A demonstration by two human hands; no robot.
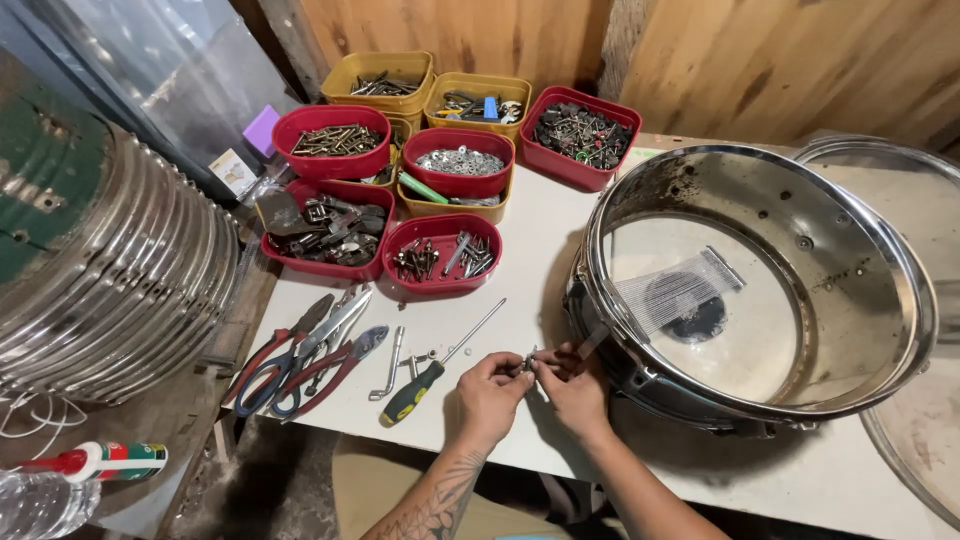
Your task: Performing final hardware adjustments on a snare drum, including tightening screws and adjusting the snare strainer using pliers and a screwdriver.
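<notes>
Item one: our left hand [490, 392] and right hand [574, 392], met at the near edge of the white table [545, 235]. Both pinch one small metal part [527, 361] between fingertips; the part is too small for us to tell its kind. It sits just beside the near wall of the drum shell [760, 285].

Item two: the drum shell, chrome, lying open side up on the table's right half. Through it we see a clear head with a strip of snare wires [675, 293] and a dark round patch beneath. A second chrome hoop [905, 165] shows behind it at the right.

Item three: hand tools, left of our hands. A screwdriver [440, 368] with green and black handle, its shaft pointing up and right. A bent metal key [387, 364] just left of it. Red-handled pliers [335, 365] and cutters [285, 355] lie fanned together near the table's left edge.

Item four: trays of hardware at the far left of the table. Red trays [441, 255] hold screws, washers, brackets and bolts; yellow trays [378, 82] behind hold further metal parts.

Item five: off the table, left. A stack of chrome hoops [130, 290] lying on its side, a sealant tube [100, 461] with a red nozzle, a clear plastic bottle [40, 505] near it.
</notes>
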